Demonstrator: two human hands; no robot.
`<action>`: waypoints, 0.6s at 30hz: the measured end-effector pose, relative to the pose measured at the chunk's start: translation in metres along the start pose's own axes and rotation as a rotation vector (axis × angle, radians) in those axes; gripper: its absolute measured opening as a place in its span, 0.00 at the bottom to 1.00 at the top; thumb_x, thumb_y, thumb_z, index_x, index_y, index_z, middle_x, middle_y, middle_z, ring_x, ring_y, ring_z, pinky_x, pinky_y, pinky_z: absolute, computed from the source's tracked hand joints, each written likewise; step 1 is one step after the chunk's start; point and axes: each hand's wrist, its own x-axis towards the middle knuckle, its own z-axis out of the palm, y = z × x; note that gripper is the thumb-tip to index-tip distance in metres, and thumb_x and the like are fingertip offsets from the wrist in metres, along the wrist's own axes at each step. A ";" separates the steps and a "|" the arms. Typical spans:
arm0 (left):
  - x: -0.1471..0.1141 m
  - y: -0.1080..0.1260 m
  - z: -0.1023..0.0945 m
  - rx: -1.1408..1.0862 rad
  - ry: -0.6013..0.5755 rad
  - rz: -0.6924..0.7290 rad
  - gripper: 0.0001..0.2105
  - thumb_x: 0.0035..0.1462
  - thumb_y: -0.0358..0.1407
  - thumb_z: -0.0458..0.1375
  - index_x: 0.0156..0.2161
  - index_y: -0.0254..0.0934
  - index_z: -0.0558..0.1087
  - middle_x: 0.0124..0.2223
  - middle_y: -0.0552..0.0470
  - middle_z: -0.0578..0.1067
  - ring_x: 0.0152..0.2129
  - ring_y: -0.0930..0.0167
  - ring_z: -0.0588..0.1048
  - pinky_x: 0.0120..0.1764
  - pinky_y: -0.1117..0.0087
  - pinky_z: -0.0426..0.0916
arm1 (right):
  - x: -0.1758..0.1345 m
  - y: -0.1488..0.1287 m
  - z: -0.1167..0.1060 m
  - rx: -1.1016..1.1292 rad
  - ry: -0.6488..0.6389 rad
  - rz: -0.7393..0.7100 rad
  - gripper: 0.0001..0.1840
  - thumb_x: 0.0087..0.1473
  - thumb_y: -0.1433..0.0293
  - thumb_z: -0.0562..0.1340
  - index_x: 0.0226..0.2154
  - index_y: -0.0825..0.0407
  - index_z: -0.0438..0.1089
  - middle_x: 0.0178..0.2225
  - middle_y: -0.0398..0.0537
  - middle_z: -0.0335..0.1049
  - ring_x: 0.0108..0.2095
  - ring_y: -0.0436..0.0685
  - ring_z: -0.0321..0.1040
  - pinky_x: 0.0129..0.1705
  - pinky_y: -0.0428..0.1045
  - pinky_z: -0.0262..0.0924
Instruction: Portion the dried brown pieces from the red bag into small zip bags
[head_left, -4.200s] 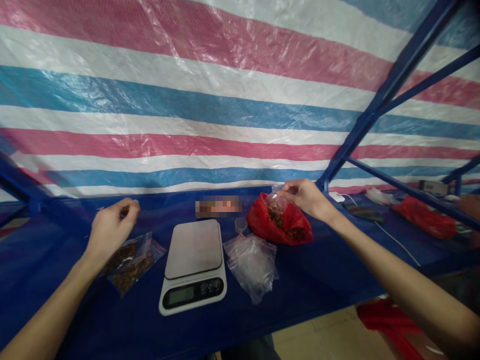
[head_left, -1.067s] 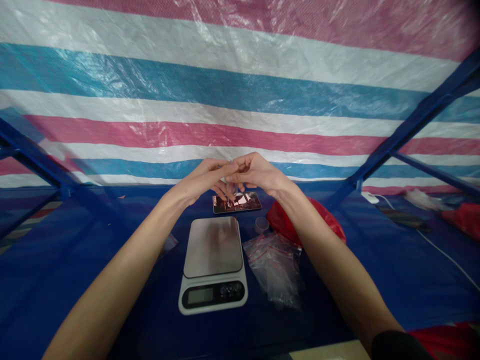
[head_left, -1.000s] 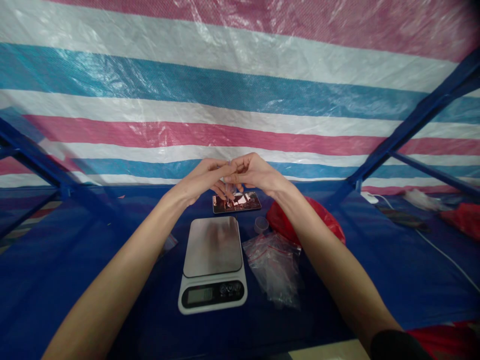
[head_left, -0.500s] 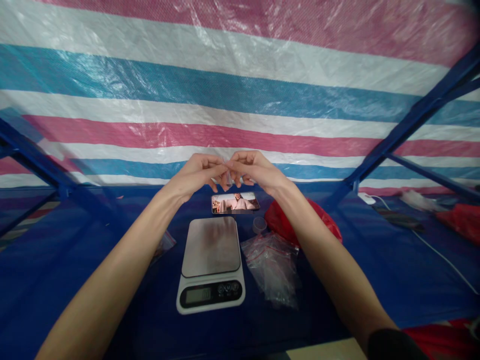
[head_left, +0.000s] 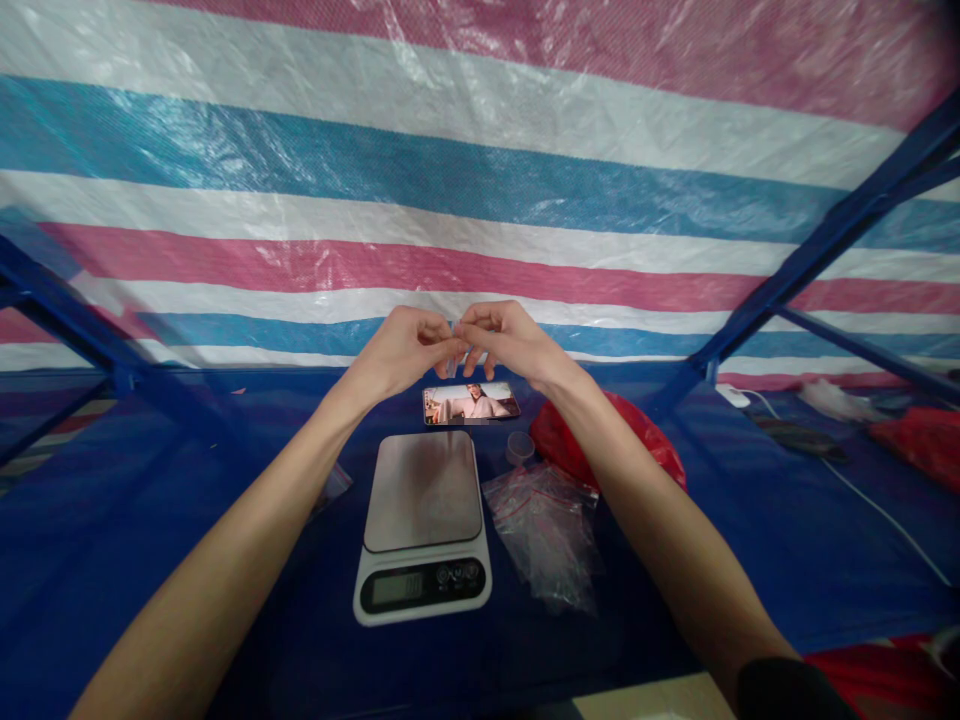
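Note:
My left hand (head_left: 412, 347) and my right hand (head_left: 501, 340) meet above the far side of the blue table, fingertips pinched close together. Between them is a small clear plastic bag (head_left: 452, 366), mostly hidden by the fingers; a pinkish bit shows near its top. Just below the hands lies a phone (head_left: 471, 404) with a picture on its screen. Nearer to me stands a white kitchen scale (head_left: 424, 490) with a bare metal plate. To its right are several clear zip bags (head_left: 544, 535) in a loose pile and a small round clear cup (head_left: 519, 448).
A red plastic bag (head_left: 622, 430) lies partly under my right forearm. Another small zip bag (head_left: 337, 482) is beside my left forearm. Blue metal frame bars (head_left: 795, 255) slant up at both sides, before a striped plastic sheet (head_left: 450, 220). A white cable (head_left: 885, 520) runs along the right.
Both hands stay almost in place. The left fingers have curled in more and their tips have shifted slightly against the right ones, around the small bag.

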 end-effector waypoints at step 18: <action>-0.001 -0.002 -0.013 -0.061 -0.025 0.030 0.14 0.61 0.46 0.63 0.32 0.35 0.78 0.28 0.49 0.80 0.26 0.71 0.79 0.26 0.75 0.70 | 0.000 -0.002 0.004 -0.040 0.009 0.024 0.07 0.57 0.70 0.62 0.28 0.53 0.71 0.24 0.45 0.76 0.20 0.49 0.73 0.15 0.40 0.60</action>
